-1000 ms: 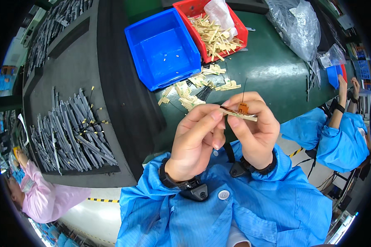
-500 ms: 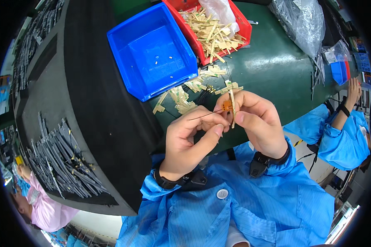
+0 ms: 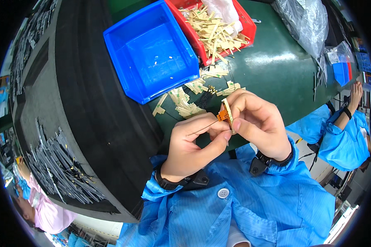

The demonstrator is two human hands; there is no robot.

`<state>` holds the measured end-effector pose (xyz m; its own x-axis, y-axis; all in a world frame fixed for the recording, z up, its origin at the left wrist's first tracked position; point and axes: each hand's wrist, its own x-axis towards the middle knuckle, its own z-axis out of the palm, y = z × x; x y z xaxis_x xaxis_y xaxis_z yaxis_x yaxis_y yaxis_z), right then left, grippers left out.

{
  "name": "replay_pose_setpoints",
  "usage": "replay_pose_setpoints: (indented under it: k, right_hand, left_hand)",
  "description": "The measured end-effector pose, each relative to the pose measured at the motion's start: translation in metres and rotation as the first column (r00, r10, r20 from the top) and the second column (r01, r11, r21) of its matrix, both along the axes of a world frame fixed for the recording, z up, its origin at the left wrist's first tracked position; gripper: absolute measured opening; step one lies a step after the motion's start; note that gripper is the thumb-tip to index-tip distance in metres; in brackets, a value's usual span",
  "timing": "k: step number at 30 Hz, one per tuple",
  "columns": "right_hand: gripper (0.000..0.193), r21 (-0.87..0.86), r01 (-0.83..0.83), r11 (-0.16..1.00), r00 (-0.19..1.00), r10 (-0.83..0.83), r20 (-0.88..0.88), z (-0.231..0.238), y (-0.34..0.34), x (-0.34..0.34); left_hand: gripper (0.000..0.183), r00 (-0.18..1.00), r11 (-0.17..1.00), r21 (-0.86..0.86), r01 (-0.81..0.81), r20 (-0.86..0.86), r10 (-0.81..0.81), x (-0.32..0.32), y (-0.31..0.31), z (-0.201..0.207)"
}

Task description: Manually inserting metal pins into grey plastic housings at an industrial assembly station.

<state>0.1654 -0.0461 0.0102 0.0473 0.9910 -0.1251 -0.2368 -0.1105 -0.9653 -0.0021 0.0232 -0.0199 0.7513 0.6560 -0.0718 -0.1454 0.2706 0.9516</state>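
Observation:
Between my hands is a small orange flexible circuit point(image 3: 223, 115) attached to a narrow tan strip point(image 3: 226, 105). A thin dark wire point(image 3: 203, 129) runs from it leftward across the fingers of my left hand point(image 3: 193, 146). My right hand point(image 3: 261, 125) pinches the strip between thumb and fingers, tilting it upright. At the strip's lower end, the left thumb and curled fingers press together; the exact grip there is partly hidden. Just beyond lie tan adhesive pieces point(image 3: 181, 101) with green marks and a bundle of black wires with gold-coloured tips point(image 3: 209, 91).
A blue bin point(image 3: 142, 61) with a few tiny white bits stands beside a red bin point(image 3: 248, 29) of tan strips. Left is a black-and-grey foam surface point(image 3: 99, 123) with grey cables point(image 3: 64, 164). Plastic bags point(image 3: 303, 26) lie far right. Co-workers sit on both sides.
The strip and orange circuit have tilted and dropped slightly toward me, with the strip's upper end leaning left. Both hands have shifted a little lower while keeping their hold.

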Motion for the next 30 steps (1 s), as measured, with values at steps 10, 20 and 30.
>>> replay_pose_setpoints:
  k: [10,20,30]
  right_hand:
    - [0.023,0.389,0.029,0.921,0.499,-0.350,0.793,0.016,-0.008,-0.004]
    - [0.019,0.297,-0.064,0.953,0.252,-0.272,0.929,0.027,-0.008,-0.011]
    - [0.019,0.302,-0.173,0.938,0.127,-0.283,0.951,0.022,-0.003,-0.022]
  left_hand:
    - [0.008,0.991,0.972,-0.197,-0.126,-0.061,0.116,0.002,-0.003,0.007]
    - [0.005,0.991,0.994,0.057,-0.090,-0.098,0.095,0.000,-0.007,-0.003]
    - [0.001,0.987,0.972,0.232,-0.042,-0.140,0.077,-0.001,-0.002,0.001]
